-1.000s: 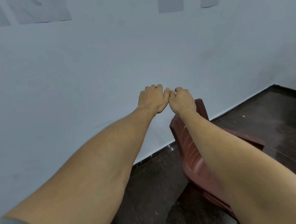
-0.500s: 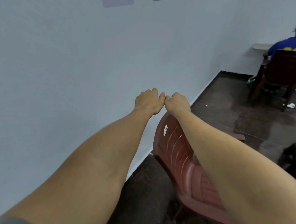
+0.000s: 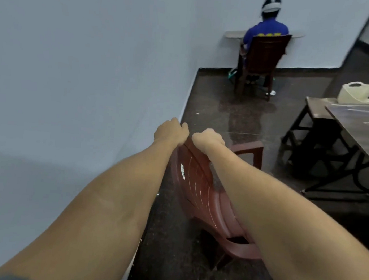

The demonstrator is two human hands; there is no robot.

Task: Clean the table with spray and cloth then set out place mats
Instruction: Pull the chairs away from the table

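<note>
Bare room, blue walls [image 3: 75, 66], plastic chairs [image 3: 199, 195], dark table [image 3: 359, 130]

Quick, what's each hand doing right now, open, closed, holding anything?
Left hand: closed in a fist, above the red chair, nothing visibly held.
Right hand: closed in a fist, nothing visibly held.

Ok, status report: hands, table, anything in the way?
Both hands fisted, left and right, empty. Table off right, untouched. Red chair under arms.
</note>
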